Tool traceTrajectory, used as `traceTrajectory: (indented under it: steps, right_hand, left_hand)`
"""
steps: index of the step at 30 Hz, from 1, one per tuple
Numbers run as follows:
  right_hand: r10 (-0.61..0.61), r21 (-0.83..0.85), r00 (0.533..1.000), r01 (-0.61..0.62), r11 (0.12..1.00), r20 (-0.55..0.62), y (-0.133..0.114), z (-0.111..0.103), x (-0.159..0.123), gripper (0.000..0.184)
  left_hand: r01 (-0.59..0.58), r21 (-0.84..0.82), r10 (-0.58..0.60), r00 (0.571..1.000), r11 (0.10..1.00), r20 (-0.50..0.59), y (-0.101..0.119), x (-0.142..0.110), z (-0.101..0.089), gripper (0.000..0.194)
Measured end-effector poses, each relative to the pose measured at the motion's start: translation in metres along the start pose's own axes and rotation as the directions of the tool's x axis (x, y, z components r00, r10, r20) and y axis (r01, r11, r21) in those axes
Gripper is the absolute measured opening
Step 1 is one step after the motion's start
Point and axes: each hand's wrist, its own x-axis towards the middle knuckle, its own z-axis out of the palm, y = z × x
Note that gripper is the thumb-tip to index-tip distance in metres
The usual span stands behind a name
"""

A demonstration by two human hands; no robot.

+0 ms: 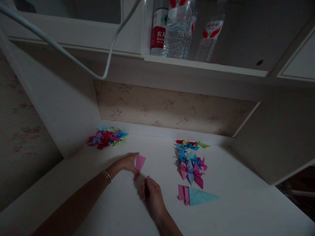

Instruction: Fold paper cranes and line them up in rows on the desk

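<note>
A small pink paper piece, partly folded, lies on the white desk between my hands. My left hand pinches its upper part, fingers closed on the edge; a thin bracelet is on that wrist. My right hand is curled just below the paper's lower tip, fingers pressed together near it. To the right lie flat pink and light-blue paper pieces. Above them stretches a row of finished folded paper shapes in pink, purple, blue and green.
A second heap of colourful folded shapes sits at the back left corner. A shelf overhead holds plastic water bottles. A white cable hangs across the upper left. Cabinet walls close in on both sides.
</note>
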Motion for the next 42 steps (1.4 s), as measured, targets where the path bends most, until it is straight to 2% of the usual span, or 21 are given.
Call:
traceTrajectory:
  steps: [5,8,10,14,16,20,25,27,30,32,34,36,39,42]
  right_hand:
    - [0.027,0.012,1.000,-0.027,1.000,0.009,0.001,0.001,-0.001,0.049]
    - [0.026,0.014,1.000,-0.026,1.000,0.015,0.002,0.000,0.000,0.050]
    - [0.026,0.014,1.000,-0.026,1.000,0.015,0.003,-0.001,0.000,0.049]
    - [0.038,0.006,0.999,-0.038,0.999,0.012,0.001,-0.002,-0.001,0.050]
    - [0.041,0.008,0.999,-0.041,0.999,0.013,-0.001,-0.002,-0.002,0.050]
    - [0.053,0.003,0.999,-0.053,0.999,0.012,-0.005,0.000,-0.004,0.052]
    - [0.048,-0.019,0.998,-0.048,0.999,0.037,-0.006,-0.002,-0.002,0.053]
    - [0.027,-0.038,1.000,-0.027,0.999,-0.014,-0.008,-0.007,-0.001,0.050]
    - [-0.128,-0.188,0.982,0.101,0.977,-0.137,-0.015,-0.017,-0.002,0.039]
    - [-0.235,-0.331,0.957,0.170,0.928,-0.168,-0.020,-0.023,-0.003,0.029]
    - [-0.270,-0.416,0.950,0.185,0.891,-0.156,-0.022,-0.025,-0.005,0.033]
    - [-0.243,-0.447,0.964,0.171,0.878,-0.109,-0.023,-0.025,-0.006,0.037]
    - [-0.175,-0.484,0.985,0.147,0.863,-0.011,-0.021,-0.024,-0.006,0.023]
    - [-0.185,-0.506,0.982,0.142,0.851,-0.035,-0.021,-0.024,-0.005,0.024]
  left_hand:
    - [-0.056,0.018,0.054,0.995,0.998,0.089,0.007,-0.018,0.001,0.094]
    - [-0.045,0.034,0.043,0.997,0.998,0.057,0.012,-0.019,0.003,0.101]
    - [-0.066,0.027,0.065,0.998,0.997,0.011,0.016,-0.016,0.005,0.099]
    - [-0.209,0.002,0.209,0.978,0.978,-0.012,0.021,-0.007,0.008,0.069]
    - [-0.239,-0.002,0.239,0.971,0.971,0.000,0.022,-0.003,0.008,0.057]
    - [-0.186,0.005,0.186,0.982,0.982,-0.001,0.019,-0.002,0.009,0.043]
    - [-0.115,-0.029,0.112,0.991,0.993,-0.076,0.019,-0.020,0.011,0.013]
    - [-0.112,-0.065,0.103,0.986,0.992,-0.129,0.022,-0.030,0.012,0.010]
    - [-0.105,-0.160,0.075,0.980,0.982,-0.185,0.027,-0.046,0.016,0.019]
    - [-0.112,-0.375,0.030,0.976,0.920,-0.217,0.031,-0.057,0.021,0.026]
    - [-0.116,-0.637,-0.041,0.973,0.762,-0.227,0.035,-0.067,0.028,0.030]
    - [-0.095,-0.802,-0.100,0.977,0.590,-0.189,0.039,-0.075,0.034,0.034]
    - [-0.075,-0.885,-0.132,0.980,0.459,-0.151,0.040,-0.082,0.040,0.038]
    - [-0.105,-0.883,-0.139,0.972,0.458,-0.187,0.038,-0.084,0.039,0.040]
